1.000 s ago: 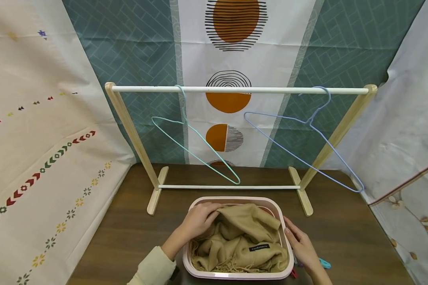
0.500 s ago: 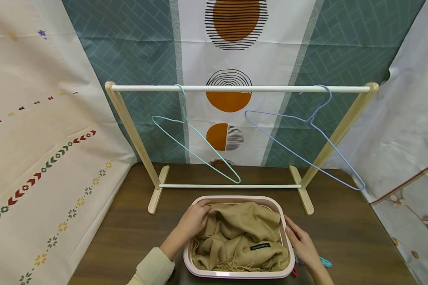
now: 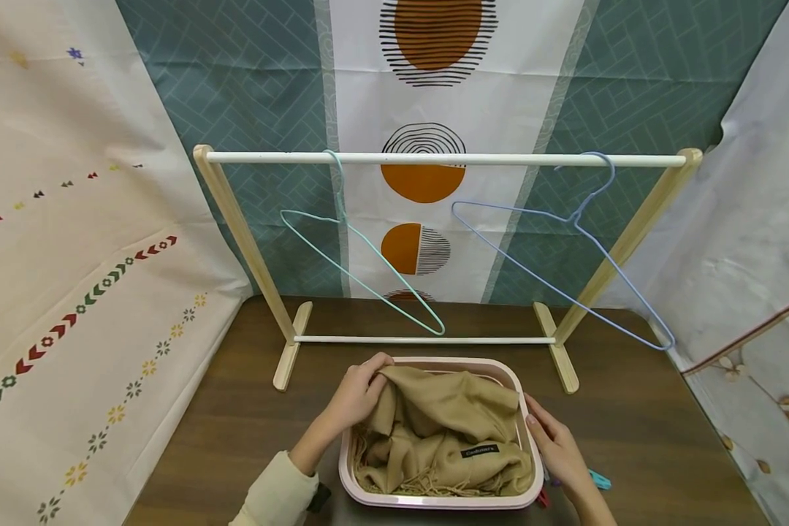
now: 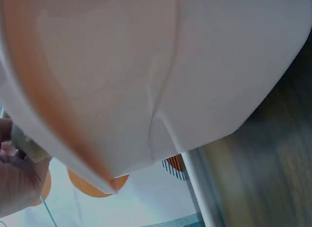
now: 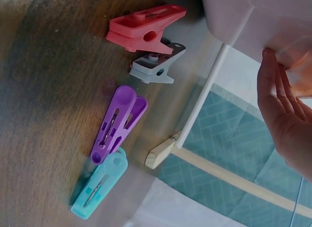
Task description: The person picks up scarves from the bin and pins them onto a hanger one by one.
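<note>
A tan fringed scarf [image 3: 447, 424] with a black label reading "Cashmere" lies bunched in a pale pink plastic basin [image 3: 434, 502]. At the basin's far left corner my left hand [image 3: 355, 394] pinches the scarf's edge between thumb and fingers, lifting it by the rim. A bit of that cloth [image 4: 30, 146] shows in the fingers at the left of the left wrist view, where the basin's outer wall [image 4: 219, 66] fills most of the picture. My right hand [image 3: 559, 449] rests against the basin's right side, its fingers [image 5: 268, 85] fairly straight along the outer wall.
Behind the basin stands a wooden rack with a white rail [image 3: 421, 158]. A mint hanger [image 3: 368, 292] and a blue hanger [image 3: 532, 274] hang from it. Right of the basin lie red [image 5: 146, 29], grey [image 5: 158, 66], purple [image 5: 117, 122] and turquoise [image 5: 100, 183] clothespins.
My left hand has shifted left and then away from me, drawing the scarf's edge up toward the basin's far left corner. My right hand stays on the basin's side.
</note>
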A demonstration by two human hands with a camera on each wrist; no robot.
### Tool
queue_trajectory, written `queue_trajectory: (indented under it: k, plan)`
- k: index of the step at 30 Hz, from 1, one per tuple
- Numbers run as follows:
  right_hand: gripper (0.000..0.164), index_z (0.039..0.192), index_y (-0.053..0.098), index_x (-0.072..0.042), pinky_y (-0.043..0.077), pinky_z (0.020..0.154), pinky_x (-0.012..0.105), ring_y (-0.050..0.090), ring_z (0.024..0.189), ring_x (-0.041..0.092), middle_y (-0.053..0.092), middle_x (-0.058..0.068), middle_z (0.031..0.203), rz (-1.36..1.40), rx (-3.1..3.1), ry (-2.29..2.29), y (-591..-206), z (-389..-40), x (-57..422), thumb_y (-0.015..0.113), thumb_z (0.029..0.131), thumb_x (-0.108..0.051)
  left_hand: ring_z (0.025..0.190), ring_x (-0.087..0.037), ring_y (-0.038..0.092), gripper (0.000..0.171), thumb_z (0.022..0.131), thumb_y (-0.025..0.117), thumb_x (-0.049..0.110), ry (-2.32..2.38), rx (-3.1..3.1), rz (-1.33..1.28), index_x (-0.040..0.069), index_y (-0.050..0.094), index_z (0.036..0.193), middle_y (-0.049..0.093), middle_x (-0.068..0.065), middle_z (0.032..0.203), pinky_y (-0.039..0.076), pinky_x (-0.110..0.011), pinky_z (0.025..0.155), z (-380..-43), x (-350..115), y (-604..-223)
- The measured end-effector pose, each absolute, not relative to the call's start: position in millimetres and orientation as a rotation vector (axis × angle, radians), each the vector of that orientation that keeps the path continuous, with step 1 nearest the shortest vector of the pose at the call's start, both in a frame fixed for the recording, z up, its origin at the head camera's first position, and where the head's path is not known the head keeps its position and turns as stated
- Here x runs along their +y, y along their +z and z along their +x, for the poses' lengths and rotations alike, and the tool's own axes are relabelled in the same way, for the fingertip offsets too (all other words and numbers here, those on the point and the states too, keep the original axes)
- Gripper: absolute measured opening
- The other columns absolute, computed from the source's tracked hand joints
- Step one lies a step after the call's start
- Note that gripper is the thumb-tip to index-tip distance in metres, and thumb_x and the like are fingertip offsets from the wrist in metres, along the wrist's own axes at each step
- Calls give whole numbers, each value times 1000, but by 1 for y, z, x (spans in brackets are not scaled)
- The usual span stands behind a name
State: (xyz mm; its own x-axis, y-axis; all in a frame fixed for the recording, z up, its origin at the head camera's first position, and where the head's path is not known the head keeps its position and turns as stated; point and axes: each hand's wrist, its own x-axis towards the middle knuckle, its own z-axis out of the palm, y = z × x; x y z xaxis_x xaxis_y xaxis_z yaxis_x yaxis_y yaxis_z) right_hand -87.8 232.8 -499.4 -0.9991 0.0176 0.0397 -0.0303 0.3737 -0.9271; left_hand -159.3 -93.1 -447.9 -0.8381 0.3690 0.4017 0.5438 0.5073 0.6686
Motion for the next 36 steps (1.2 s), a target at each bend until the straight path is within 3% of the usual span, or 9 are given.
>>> queue_trajectory:
  k: [5,8,12,15,21,24,28,31,36]
  plan:
    - [42,134,40,3,31,82,2,35,106,-12,40,22,134,13,-2564,1745,-500,-89,233,44,97,-15,55,-4,46,17,91,49,2,-1436,-2548,-775,11,59,100,59,-1,71,41,-23,52,-163,-97,-455]
    - [42,134,40,3,31,82,2,35,107,-12,40,22,134,3,-2572,1739,-500,-89,233,44,97,-16,60,-7,50,23,90,53,5,-1539,-2520,-869,6,55,114,61,-9,86,43,-24,54,-162,-101,-459]
    - [42,134,40,2,30,82,2,35,107,-12,40,22,134,6,-2575,1729,-500,-88,234,44,97,-15,96,-20,56,60,83,65,7,-1573,-2528,-1118,4,35,136,48,-16,126,49,-32,74,-158,-107,-463]
    - [42,135,40,2,30,82,2,35,107,-11,40,22,134,14,-2577,1731,-500,-88,235,43,97,-16,121,-27,40,84,73,71,4,-1417,-2630,-1259,9,24,143,35,-15,138,42,-39,90,-153,-110,-466]
    - [41,135,40,2,30,82,2,35,108,-11,40,22,134,30,-2575,1734,-501,-88,235,43,97,-15,126,-35,31,98,58,62,-11,-915,-2772,-1266,21,26,143,22,-20,142,44,-31,76,-146,-107,-476]
    - [41,134,41,2,30,82,3,35,108,-10,40,22,133,26,-2577,1724,-501,-88,234,43,97,-15,120,-35,38,88,58,58,-15,-713,-2678,-1232,15,37,138,31,-23,136,46,-36,81,-146,-103,-481]
    - [41,134,41,1,31,82,3,37,107,-9,41,22,133,8,-2594,1712,-500,-88,233,44,97,-16,104,-29,53,54,66,60,-14,-646,-2480,-1161,4,57,117,49,-18,116,47,-37,83,-148,-100,-484]
    - [42,135,41,1,32,82,4,37,108,-7,41,22,134,-2,-2603,1718,-499,-88,233,43,97,-17,89,-22,58,34,71,62,-11,-706,-2368,-1088,5,63,102,55,-10,102,49,-31,72,-150,-100,-481]
    - [44,136,38,0,33,83,6,38,115,5,39,20,135,-17,-2629,1725,-500,-88,235,42,98,-20,72,-15,56,23,73,60,-12,-881,-2205,-1003,5,63,88,57,-6,90,45,-22,59,-154,-103,-472]
